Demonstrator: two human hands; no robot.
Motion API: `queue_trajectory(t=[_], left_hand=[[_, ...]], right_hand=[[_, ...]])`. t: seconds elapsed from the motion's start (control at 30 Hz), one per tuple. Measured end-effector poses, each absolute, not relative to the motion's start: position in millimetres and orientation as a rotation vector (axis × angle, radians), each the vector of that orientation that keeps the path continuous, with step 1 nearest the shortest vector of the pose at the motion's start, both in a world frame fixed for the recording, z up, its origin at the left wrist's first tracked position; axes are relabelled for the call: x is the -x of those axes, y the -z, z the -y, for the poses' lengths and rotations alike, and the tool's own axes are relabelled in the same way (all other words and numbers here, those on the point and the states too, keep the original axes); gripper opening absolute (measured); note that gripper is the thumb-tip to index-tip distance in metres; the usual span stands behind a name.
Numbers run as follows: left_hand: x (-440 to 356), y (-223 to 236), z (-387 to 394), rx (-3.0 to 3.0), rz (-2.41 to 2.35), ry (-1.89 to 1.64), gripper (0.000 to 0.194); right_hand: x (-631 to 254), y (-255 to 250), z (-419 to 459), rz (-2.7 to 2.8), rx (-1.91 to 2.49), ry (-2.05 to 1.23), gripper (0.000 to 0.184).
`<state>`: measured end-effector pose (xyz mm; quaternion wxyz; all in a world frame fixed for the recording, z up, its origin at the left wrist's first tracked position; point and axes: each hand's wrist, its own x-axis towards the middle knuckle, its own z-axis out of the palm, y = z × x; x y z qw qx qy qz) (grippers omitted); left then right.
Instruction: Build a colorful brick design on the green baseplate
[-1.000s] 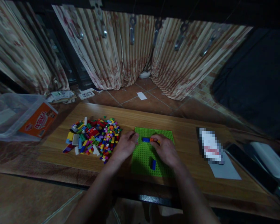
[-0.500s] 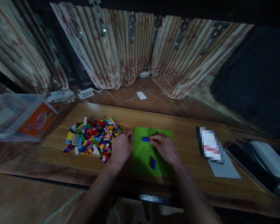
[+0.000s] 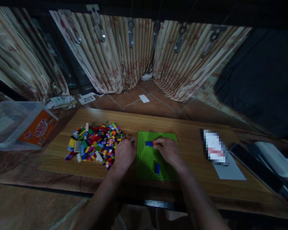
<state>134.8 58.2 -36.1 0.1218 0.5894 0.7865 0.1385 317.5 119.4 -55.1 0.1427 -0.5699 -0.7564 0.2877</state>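
Note:
A green baseplate (image 3: 146,156) lies on the wooden board. One blue brick (image 3: 149,143) sits near its far edge and a second blue brick (image 3: 157,168) nearer me. My right hand (image 3: 169,151) rests on the plate, fingers pinched on a small orange brick (image 3: 155,144) right beside the far blue brick. My left hand (image 3: 124,152) lies curled at the plate's left edge, next to the pile of loose coloured bricks (image 3: 96,143); what its fingers hold, if anything, is hidden.
The wooden board (image 3: 194,140) lies on a low table. A clear plastic box with an orange packet (image 3: 37,127) stands at left. A paper sheet with a blurred item (image 3: 216,148) and a dark flat object (image 3: 256,166) lie at right. Curtains hang behind.
My left hand has drawn back from the plate's top left to its left edge beside the brick pile. The right hand stays at the orange brick. The view shifted slightly.

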Motion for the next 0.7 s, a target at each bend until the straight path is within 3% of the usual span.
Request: queue_trajectory(t=[0.27,0.47,0.7], left_hand=[[-135.6,38.6,-58.1,-1.769,-2.309,-0.413,0.02],[-133.9,35.3,-59.0,-1.762,-2.294,-0.413,0.021],[-129.9,37.7,-59.4,-1.754,-2.249,-0.457,0.019]], right_hand=[[-316.8,56.6,-106.9,2.135,1.597,-0.743,0.021],[-334.7,54.4,-104.8,1.923,1.554,-0.841,0.061],[-334.9,56.9,-106.3,2.033,1.415,-0.805,0.056]])
